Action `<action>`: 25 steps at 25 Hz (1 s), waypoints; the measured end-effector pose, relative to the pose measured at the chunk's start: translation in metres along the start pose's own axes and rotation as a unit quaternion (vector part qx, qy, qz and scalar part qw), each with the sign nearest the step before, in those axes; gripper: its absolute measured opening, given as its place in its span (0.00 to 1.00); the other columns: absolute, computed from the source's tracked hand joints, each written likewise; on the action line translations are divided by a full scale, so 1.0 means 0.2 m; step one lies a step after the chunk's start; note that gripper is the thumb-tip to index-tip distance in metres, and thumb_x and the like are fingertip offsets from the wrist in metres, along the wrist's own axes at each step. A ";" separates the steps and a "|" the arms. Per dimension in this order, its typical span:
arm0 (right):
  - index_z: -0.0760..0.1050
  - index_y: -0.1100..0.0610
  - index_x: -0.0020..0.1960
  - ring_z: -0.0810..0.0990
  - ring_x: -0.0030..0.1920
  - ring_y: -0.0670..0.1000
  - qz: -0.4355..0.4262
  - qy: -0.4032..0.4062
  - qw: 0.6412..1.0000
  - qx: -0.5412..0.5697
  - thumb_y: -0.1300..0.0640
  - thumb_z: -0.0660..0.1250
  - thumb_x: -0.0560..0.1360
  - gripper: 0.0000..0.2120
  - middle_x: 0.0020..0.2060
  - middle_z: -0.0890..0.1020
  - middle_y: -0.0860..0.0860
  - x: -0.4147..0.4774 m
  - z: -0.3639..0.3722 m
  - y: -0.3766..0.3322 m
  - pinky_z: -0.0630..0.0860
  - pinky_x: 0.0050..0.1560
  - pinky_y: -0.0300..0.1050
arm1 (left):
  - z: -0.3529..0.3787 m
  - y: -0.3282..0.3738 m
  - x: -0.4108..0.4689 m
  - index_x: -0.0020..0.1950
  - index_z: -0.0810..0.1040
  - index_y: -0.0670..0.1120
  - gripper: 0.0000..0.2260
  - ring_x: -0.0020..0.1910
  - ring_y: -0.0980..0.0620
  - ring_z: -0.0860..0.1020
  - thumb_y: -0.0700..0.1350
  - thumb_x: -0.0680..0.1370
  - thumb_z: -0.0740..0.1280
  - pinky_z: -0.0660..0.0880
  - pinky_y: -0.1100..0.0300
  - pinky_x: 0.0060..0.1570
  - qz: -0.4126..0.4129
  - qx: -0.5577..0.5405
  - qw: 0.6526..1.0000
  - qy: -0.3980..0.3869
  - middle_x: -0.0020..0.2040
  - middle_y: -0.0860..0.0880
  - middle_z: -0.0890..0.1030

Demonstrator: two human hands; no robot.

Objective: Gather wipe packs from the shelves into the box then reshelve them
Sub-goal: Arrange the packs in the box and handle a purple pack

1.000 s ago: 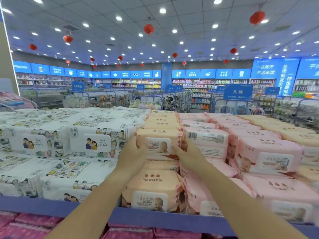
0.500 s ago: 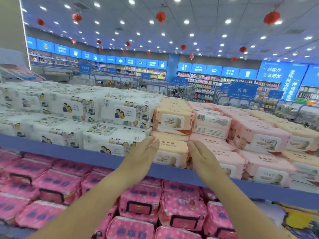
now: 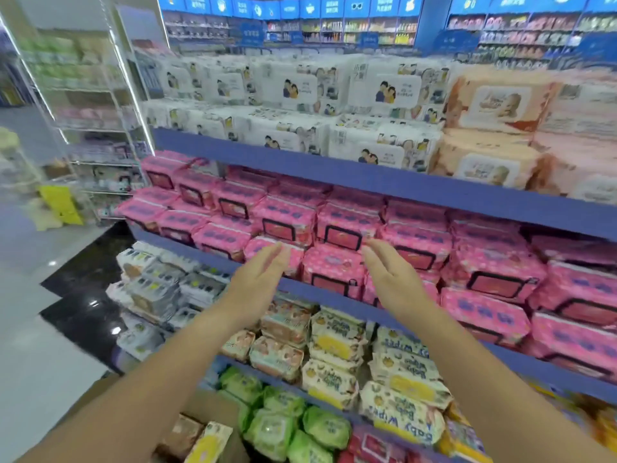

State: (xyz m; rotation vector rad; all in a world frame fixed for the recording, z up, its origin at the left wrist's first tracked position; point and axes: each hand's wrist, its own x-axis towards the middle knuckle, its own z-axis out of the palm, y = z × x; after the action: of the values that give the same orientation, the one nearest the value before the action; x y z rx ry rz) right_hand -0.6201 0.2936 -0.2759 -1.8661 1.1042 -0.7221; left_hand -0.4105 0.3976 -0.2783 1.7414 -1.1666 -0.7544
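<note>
My left hand point(image 3: 258, 282) and my right hand point(image 3: 392, 279) are both empty, palms facing each other with fingers straight. They hover in front of the second shelf, either side of a pink wipe pack point(image 3: 334, 270) at its front edge, touching nothing. That shelf holds several pink packs. Above it, white packs point(image 3: 380, 88) and orange packs point(image 3: 497, 105) fill the top shelf. Cream and yellow packs point(image 3: 337, 342) lie on the shelf below, and green packs point(image 3: 293, 426) lower still. A cardboard box point(image 3: 213, 406) stands at the bottom, with packs point(image 3: 210, 441) inside.
Blue shelf edges point(image 3: 400, 180) stick out toward me at each level. A clear acrylic rack point(image 3: 96, 105) stands at the left end of the shelving, with a yellow sign point(image 3: 61, 203) by its foot. Grey and black floor lies to the left.
Both hands let go of the orange pack on the top shelf and dropped to the pink packs' shelf. My view tilted down and left, bringing the lower shelves and the box into sight.
</note>
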 end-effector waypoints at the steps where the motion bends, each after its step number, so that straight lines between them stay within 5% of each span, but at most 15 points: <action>1: 0.61 0.52 0.79 0.65 0.74 0.47 0.009 -0.006 1.000 -0.005 0.42 0.54 0.83 0.27 0.76 0.66 0.46 -0.01 0.13 -0.03 0.61 0.64 0.39 | -0.12 -0.11 -0.04 0.79 0.64 0.55 0.24 0.75 0.57 0.63 0.60 0.84 0.55 0.60 0.63 0.66 -0.016 -0.008 1.000 0.004 0.73 0.63 0.66; 3: 0.62 0.51 0.78 0.67 0.73 0.48 0.023 -0.013 1.000 -0.015 0.41 0.53 0.83 0.27 0.75 0.67 0.46 -0.04 0.45 -0.08 0.62 0.64 0.40 | -0.39 -0.36 -0.14 0.73 0.65 0.59 0.17 0.71 0.59 0.66 0.59 0.85 0.54 0.62 0.62 0.63 -0.055 -0.007 0.998 0.001 0.65 0.67 0.67; 8: 0.62 0.48 0.78 0.66 0.74 0.48 0.144 -0.045 0.988 0.032 0.40 0.53 0.83 0.26 0.75 0.66 0.45 -0.14 1.36 -0.10 0.62 0.61 0.40 | -0.99 -1.12 -0.30 0.73 0.67 0.54 0.19 0.61 0.56 0.71 0.60 0.84 0.55 0.67 0.59 0.59 -0.209 -0.008 0.978 0.014 0.65 0.55 0.69; 12: 0.60 0.49 0.79 0.63 0.76 0.50 0.225 -0.068 0.969 0.070 0.39 0.53 0.83 0.28 0.78 0.62 0.46 -0.15 1.95 0.05 0.61 0.64 0.42 | -1.27 -1.64 -0.26 0.68 0.76 0.52 0.25 0.67 0.52 0.74 0.66 0.82 0.55 0.67 0.55 0.68 -0.240 0.048 0.969 -0.039 0.66 0.54 0.77; 15: 0.62 0.51 0.78 0.66 0.74 0.48 0.276 -0.071 0.954 0.091 0.42 0.54 0.84 0.25 0.76 0.66 0.48 -0.16 2.27 0.24 0.60 0.63 0.38 | -1.32 -2.03 -0.14 0.66 0.79 0.55 0.34 0.66 0.50 0.77 0.75 0.72 0.56 0.69 0.45 0.71 -0.285 0.064 0.954 -0.064 0.65 0.53 0.81; 19: 0.65 0.50 0.76 0.69 0.69 0.48 0.320 -0.094 0.938 0.094 0.41 0.54 0.83 0.25 0.74 0.69 0.49 -0.13 2.68 0.53 0.62 0.64 0.42 | -1.31 -2.44 -0.02 0.66 0.78 0.54 0.36 0.63 0.50 0.78 0.76 0.70 0.55 0.70 0.45 0.70 -0.362 0.079 0.927 -0.062 0.62 0.52 0.82; 22: 0.64 0.48 0.76 0.69 0.72 0.51 0.369 -0.121 0.918 0.080 0.38 0.52 0.82 0.26 0.73 0.70 0.48 -0.14 2.98 0.75 0.64 0.69 0.47 | -1.28 -2.74 0.07 0.65 0.79 0.53 0.28 0.59 0.50 0.79 0.69 0.77 0.54 0.72 0.50 0.67 -0.395 0.096 0.909 -0.094 0.59 0.51 0.83; 25: 0.65 0.50 0.76 0.70 0.70 0.51 0.418 -0.121 0.895 0.100 0.42 0.54 0.83 0.24 0.68 0.72 0.45 -0.16 3.25 0.93 0.65 0.64 0.44 | -1.25 -3.08 0.11 0.70 0.75 0.51 0.28 0.62 0.48 0.76 0.66 0.79 0.56 0.70 0.51 0.66 -0.431 0.111 0.887 -0.126 0.65 0.50 0.79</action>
State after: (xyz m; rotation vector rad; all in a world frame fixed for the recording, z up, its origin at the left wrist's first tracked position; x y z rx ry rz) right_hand -0.1967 0.5096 -0.7581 -1.0916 1.4365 -0.0869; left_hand 0.0479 0.5643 -0.7291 2.4360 -0.5942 -1.4451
